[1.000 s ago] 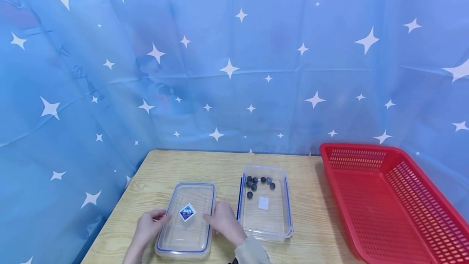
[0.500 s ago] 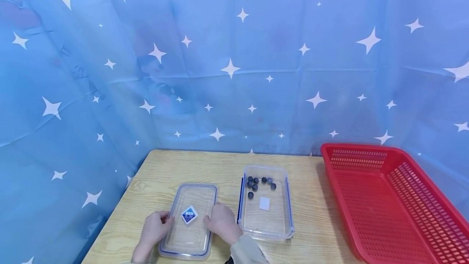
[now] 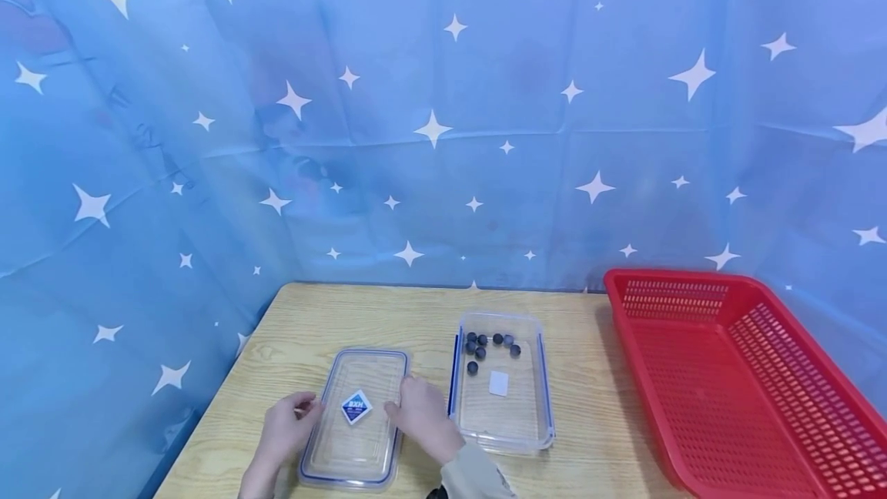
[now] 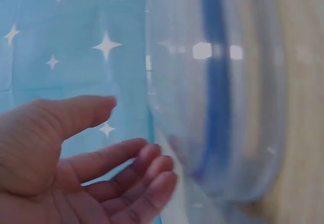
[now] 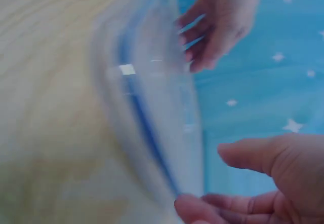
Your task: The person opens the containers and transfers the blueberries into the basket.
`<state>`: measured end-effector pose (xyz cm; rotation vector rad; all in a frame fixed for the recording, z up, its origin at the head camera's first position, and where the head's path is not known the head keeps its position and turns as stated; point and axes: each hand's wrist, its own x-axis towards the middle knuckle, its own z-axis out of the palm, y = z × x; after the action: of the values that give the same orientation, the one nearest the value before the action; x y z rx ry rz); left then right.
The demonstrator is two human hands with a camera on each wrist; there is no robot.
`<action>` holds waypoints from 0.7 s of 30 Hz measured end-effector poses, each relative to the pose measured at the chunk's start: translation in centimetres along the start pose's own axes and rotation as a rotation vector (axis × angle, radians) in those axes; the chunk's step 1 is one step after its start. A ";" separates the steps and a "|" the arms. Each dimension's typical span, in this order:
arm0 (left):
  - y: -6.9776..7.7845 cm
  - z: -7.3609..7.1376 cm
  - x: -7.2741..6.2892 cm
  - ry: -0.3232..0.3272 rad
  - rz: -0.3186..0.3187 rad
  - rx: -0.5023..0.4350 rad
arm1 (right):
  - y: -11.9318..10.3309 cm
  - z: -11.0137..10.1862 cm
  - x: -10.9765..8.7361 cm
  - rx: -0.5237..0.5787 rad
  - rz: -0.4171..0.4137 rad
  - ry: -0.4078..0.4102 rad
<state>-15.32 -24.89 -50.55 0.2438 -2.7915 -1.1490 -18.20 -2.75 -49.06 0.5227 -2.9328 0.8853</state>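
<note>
A clear rectangular lid [image 3: 349, 453] with a blue seal and a diamond-shaped label lies flat on the table, between my two hands. By its left edge is my left hand [image 3: 286, 423]; in the left wrist view its thumb [image 4: 91, 113] and loosely bent fingers stand apart, with nothing between them. On the other side, my right hand [image 3: 424, 414] has its fingertips against the right edge, thumb spread away from the fingers in the right wrist view. To the right stands an uncovered clear container [image 3: 509, 426] with several blueberries [image 3: 480, 353] inside, gathered towards its far end.
A large red perforated basket [image 3: 707, 376] stands on the right side of the table. The wooden table [image 3: 388, 314] reaches back to a blue curtain [image 3: 485, 175] with white stars. Inside the container is a white square patch [image 3: 498, 383].
The lid has turned slightly and shifted a little to the right and towards me. Both hands have stayed at its sides with small movements. The container and blueberries have not moved.
</note>
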 end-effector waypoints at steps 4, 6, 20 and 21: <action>1.3 0.2 0.1 0.096 0.057 -0.105 | 0.8 -2.4 0.0 0.231 -0.075 0.008; 2.1 0.6 0.3 0.105 0.091 -0.155 | 1.5 -3.5 0.0 0.346 -0.126 0.016; 7.1 4.6 1.1 -0.030 0.174 -0.541 | 6.4 -9.5 0.6 0.877 0.041 -0.004; 7.4 5.0 1.2 -0.046 0.173 -0.560 | 6.7 -9.7 0.7 0.902 0.069 -0.005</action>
<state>-18.07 -16.46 -48.79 -0.0766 -2.3353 -1.8263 -21.68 7.50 -44.39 0.4202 -2.4020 2.1962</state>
